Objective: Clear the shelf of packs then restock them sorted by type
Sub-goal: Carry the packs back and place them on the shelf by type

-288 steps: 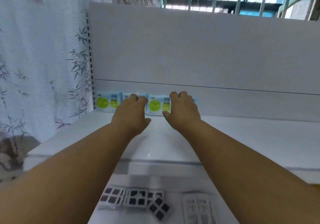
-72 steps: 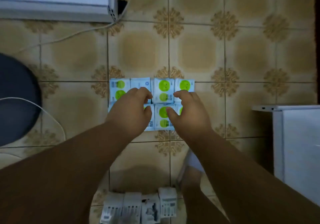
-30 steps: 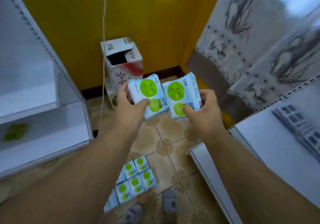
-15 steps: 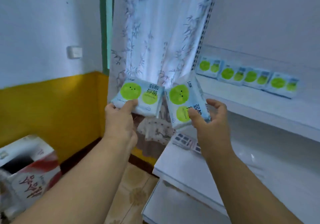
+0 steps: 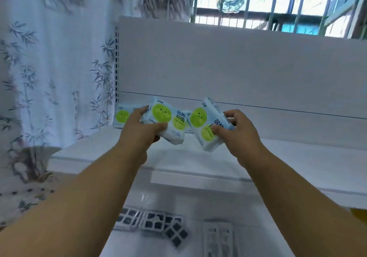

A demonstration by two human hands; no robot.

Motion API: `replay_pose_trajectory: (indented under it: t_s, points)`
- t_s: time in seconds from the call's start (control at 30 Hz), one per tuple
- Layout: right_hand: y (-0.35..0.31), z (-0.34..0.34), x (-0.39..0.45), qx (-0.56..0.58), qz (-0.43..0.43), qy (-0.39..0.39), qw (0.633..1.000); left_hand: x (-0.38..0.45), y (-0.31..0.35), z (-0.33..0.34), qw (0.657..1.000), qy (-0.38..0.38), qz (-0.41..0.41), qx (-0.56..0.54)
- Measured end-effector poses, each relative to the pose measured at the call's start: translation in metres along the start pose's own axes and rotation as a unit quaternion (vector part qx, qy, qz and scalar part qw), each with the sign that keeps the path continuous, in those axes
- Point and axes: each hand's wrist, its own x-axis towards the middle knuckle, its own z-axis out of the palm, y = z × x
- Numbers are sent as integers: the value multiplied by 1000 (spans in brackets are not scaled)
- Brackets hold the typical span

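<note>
My left hand (image 5: 142,129) grips a pale blue pack with green circles (image 5: 168,122) above the white upper shelf (image 5: 278,157). My right hand (image 5: 241,131) pinches a second pack of the same kind (image 5: 204,124), tilted, just to the right of the first. Behind them, more of these packs stand against the shelf's back panel; one (image 5: 121,117) shows at the far left and the rest are mostly hidden by my hands and the held packs.
On the lower shelf (image 5: 258,217) lie several packs with black squares (image 5: 156,222) at the front left and white packs (image 5: 218,239) beside them. A bamboo-print curtain (image 5: 49,78) hangs to the left. A barred window (image 5: 278,6) sits above the shelf's back panel.
I have turned from the floor to face the shelf. Both hands, each holding a pack lifted from the floor, have moved forward over the upper shelf, in front of the row of packs.
</note>
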Motion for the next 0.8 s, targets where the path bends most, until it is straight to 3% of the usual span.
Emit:
replay_pose_trajectory:
  t_s: [0.17, 0.27, 0.37, 0.4, 0.43, 0.47, 0.5, 0.53, 0.63, 0.8]
  points:
    - [44, -20, 85, -168, 3, -77, 983, 62, -21, 41, 999, 12, -26, 16]
    - [59, -18, 116, -175, 13, -125, 976, 89, -32, 59, 997, 13, -52, 46]
    - [71, -6, 142, -220, -11, -152, 963, 114, -53, 70, 979, 35, -9, 202]
    - [75, 0, 149, -249, -23, -157, 955, 120, -57, 71, 939, 50, 26, 339]
    - [79, 4, 154, -281, -35, -158, 946, 124, -59, 72, 862, 73, 58, 498]
    - [85, 8, 158, -315, -46, -156, 935, 127, -61, 72, 782, 89, 90, 610]
    - [89, 12, 160, -347, -59, -152, 924, 131, -62, 72, 743, 89, 111, 654]
    - [93, 16, 162, -373, -71, -146, 913, 135, -60, 72, 736, 72, 116, 663]
    - [100, 25, 167, -384, -97, -137, 908, 142, -60, 74, 781, 35, 84, 618]
    - [107, 36, 184, -376, -85, -125, 914, 159, -69, 83, 812, 67, 55, 577]
